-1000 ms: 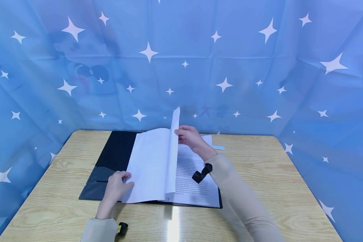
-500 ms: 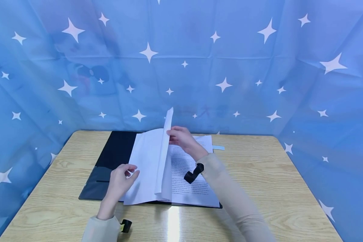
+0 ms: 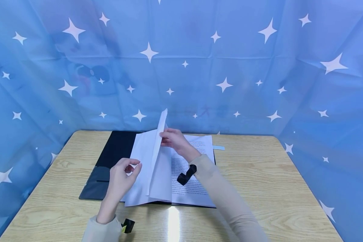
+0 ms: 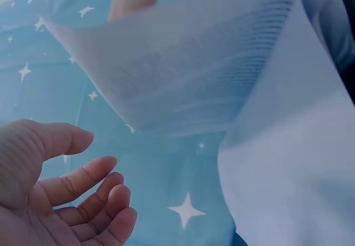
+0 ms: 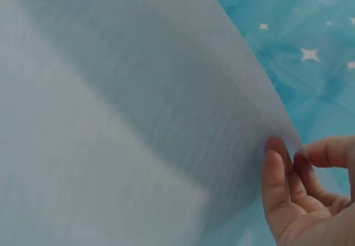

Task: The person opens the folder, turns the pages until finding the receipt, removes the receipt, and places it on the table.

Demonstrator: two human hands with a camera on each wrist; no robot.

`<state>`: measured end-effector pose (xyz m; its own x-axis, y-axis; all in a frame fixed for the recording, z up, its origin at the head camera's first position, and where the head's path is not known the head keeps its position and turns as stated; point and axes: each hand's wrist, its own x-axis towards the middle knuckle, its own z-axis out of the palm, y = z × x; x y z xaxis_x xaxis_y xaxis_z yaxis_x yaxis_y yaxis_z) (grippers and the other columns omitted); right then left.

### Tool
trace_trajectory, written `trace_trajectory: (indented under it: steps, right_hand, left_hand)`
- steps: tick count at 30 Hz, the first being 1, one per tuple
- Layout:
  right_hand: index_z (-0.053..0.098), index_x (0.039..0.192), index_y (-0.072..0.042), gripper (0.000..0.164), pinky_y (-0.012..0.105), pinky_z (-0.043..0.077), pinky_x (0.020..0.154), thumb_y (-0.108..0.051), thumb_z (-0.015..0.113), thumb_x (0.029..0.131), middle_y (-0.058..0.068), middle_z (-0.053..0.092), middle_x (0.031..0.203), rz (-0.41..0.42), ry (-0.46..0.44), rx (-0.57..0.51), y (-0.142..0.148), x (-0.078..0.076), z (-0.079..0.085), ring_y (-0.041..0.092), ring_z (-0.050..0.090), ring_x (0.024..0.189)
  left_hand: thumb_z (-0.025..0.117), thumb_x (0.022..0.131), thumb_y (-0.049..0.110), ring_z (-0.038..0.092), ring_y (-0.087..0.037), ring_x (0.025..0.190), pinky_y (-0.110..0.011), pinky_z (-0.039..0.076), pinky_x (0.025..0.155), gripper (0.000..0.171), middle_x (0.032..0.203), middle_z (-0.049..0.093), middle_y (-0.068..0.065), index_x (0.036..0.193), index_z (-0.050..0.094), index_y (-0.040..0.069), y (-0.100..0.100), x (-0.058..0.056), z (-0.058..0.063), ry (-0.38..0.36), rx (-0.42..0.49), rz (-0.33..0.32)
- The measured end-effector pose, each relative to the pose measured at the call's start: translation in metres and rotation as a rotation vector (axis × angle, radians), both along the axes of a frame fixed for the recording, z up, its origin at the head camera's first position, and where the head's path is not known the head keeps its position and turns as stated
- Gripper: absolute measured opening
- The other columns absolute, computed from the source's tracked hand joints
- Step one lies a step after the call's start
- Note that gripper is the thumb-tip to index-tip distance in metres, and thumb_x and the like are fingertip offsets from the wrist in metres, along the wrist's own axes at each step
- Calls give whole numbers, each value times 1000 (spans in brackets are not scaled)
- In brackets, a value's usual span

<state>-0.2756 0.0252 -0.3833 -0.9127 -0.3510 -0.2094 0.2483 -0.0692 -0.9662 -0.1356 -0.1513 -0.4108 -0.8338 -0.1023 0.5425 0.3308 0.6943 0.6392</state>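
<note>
An open black folder (image 3: 116, 148) lies on the table, holding printed paper sheets (image 3: 181, 190). My right hand (image 3: 174, 139) pinches the outer edge of a raised page (image 3: 156, 148) between thumb and fingers; this edge grip also shows in the right wrist view. The page stands steeply over the spine, leaning left, and faint print shows through it in the left wrist view. Over the left-hand white pages (image 3: 142, 148) hovers my left hand (image 3: 122, 176), its fingers loosely bent and nothing between them. In the left wrist view, a gap separates that hand from the raised page (image 4: 166, 74).
A pale blue tab (image 3: 218, 147) sticks out past the folder's right edge. Beneath everything is a wood-grain table (image 3: 260, 181). A blue curtain (image 3: 181, 74) with white stars hangs behind it and along both sides. Each wrist wears a small black camera mount.
My right hand has carried the raised page leftward across the spine, uncovering more of the printed sheet on the right. My left hand has moved up and slightly right, off the left pages' edge.
</note>
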Motion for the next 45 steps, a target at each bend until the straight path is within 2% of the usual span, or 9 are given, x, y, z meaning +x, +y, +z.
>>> trace_trajectory:
  steps: [9, 14, 21, 25, 33, 39, 45]
  right_hand:
    - [56, 112, 5, 27, 27, 54, 73, -10, 58, 90, 9, 63, 92, -5, 3, 32, -12, 3, -4, 13, 61, 72]
    - [57, 114, 6, 28, 27, 54, 73, -10, 58, 90, 9, 63, 90, -12, 2, 40, -18, 3, -7, 13, 60, 69]
    - [58, 111, 6, 26, 29, 54, 74, -10, 59, 90, 10, 65, 88, -24, 6, 33, -24, 6, -9, 13, 62, 69]
    - [59, 108, 5, 24, 28, 54, 74, -10, 58, 90, 10, 65, 88, -18, 6, 34, -26, 8, -9, 14, 62, 69]
    - [60, 107, 4, 22, 25, 54, 70, -10, 58, 90, 9, 64, 85, -18, -14, 19, -28, 9, -9, 14, 61, 68]
    - [59, 100, 3, 16, 23, 53, 66, -10, 58, 90, 7, 62, 79, -27, -30, -2, -28, 9, -10, 13, 60, 66]
    - [57, 102, 4, 18, 25, 53, 69, -11, 55, 92, 6, 63, 80, 10, -15, -24, -27, 9, -11, 13, 62, 69]
  left_hand:
    - [77, 73, 3, 55, -15, 60, -28, 51, 57, 14, 79, 61, -8, 83, 68, 0, 6, 8, 13, -44, 33, -14]
    - [80, 69, 4, 54, -13, 60, -28, 50, 56, 21, 79, 58, -6, 85, 66, 1, 9, 10, 15, -78, 25, -20]
    - [82, 65, 4, 57, -19, 60, -26, 50, 56, 28, 78, 56, -7, 86, 63, 0, 14, 12, 15, -122, 19, -19]
    - [79, 65, -2, 56, -16, 61, -26, 51, 57, 26, 76, 56, -7, 85, 63, 0, 16, 13, 15, -158, 23, -8]
    - [67, 67, -12, 56, -13, 60, -23, 50, 56, 19, 71, 57, -6, 81, 62, -2, 15, 13, 15, -166, 28, -5]
    - [63, 67, -15, 57, -15, 61, -24, 50, 56, 19, 73, 59, -8, 82, 62, -3, 15, 13, 15, -159, 31, -10]
    - [61, 67, -15, 58, -17, 62, -25, 51, 56, 20, 73, 60, -10, 83, 62, -4, 13, 11, 14, -168, 45, -12]
